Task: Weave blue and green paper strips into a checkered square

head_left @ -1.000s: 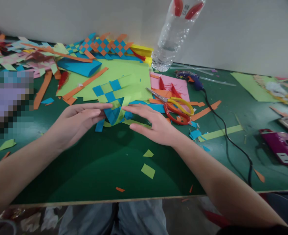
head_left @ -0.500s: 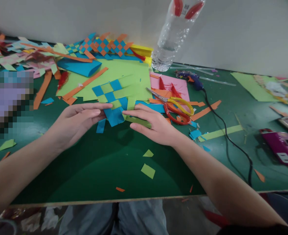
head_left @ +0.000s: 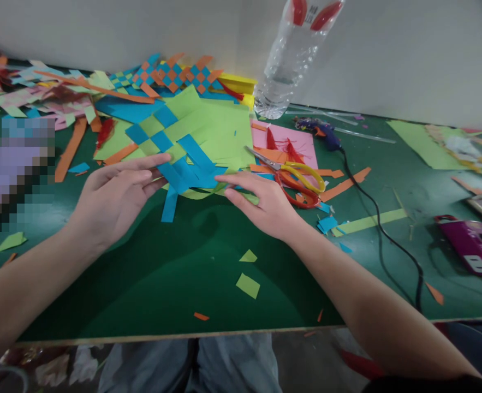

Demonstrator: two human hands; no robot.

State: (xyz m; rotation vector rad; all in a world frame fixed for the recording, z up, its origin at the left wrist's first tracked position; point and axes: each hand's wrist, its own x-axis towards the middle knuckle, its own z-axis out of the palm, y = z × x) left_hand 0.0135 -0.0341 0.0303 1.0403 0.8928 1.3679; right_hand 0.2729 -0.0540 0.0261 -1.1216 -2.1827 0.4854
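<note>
A woven piece of blue and light-green paper strips (head_left: pixel 162 141) is held up off the table, tilted. My left hand (head_left: pixel 115 199) pinches its lower left edge between thumb and fingers. A loose blue strip (head_left: pixel 197 155) slants out of the weave toward my right hand (head_left: pixel 263 204). The fingertips of my right hand close on strip ends at the right of the piece, and a green strip (head_left: pixel 249 197) runs between its thumb and forefinger. Another blue strip end (head_left: pixel 169 204) hangs below the weave.
Behind the weave lie green paper sheets (head_left: pixel 224 123). To the right are scissors (head_left: pixel 302 180), a glue gun (head_left: pixel 325 134) with a black cord, and a purple device (head_left: pixel 472 245). A water bottle (head_left: pixel 287 65) stands at the back. Woven paper fish (head_left: pixel 171 76) and paper scraps lie at back left.
The woven piece has shifted left and up and turned flatter to view. A blue strip now stands out on its right side. My right hand has moved slightly right, away from my left.
</note>
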